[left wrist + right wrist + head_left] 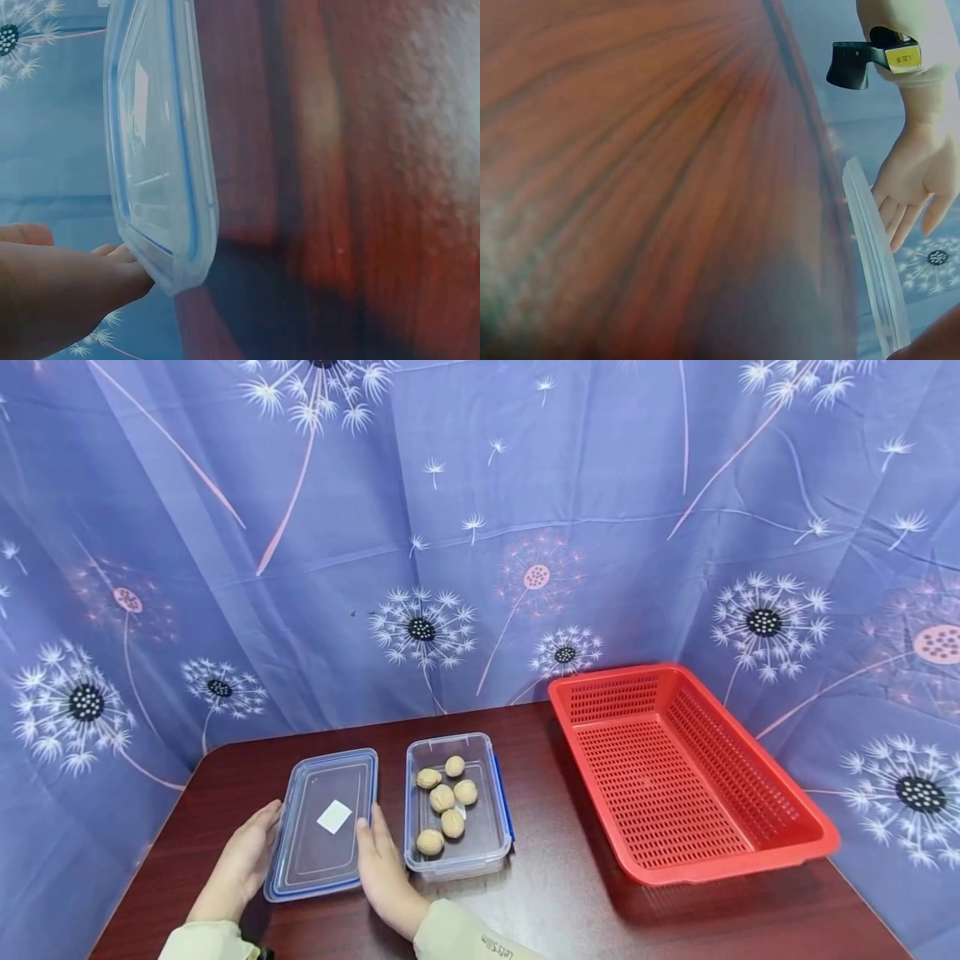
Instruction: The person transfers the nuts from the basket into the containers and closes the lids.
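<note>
A clear plastic container lid (322, 843) with a blue seal and a white square label is between both hands, over the left part of the table. My left hand (242, 862) touches its left edge with extended fingers; the left wrist view shows the lid (154, 150) slanted, its lower corner at the thumb. On the opposite side my right hand (388, 877) touches the right edge, thumb by the rim and fingers fairly straight. Beside it stands a clear container (487, 827), uncovered, with several walnuts (442, 798) inside. The right wrist view catches the lid (881, 270) edge-on near the left hand.
A large red plastic basket (750, 760) stands at the table's right side, tilted in view. The dark wooden table (555, 893) reaches back to a blue curtain (480, 485) with dandelion prints. A blue clasp (504, 802) hangs along the container's right side.
</note>
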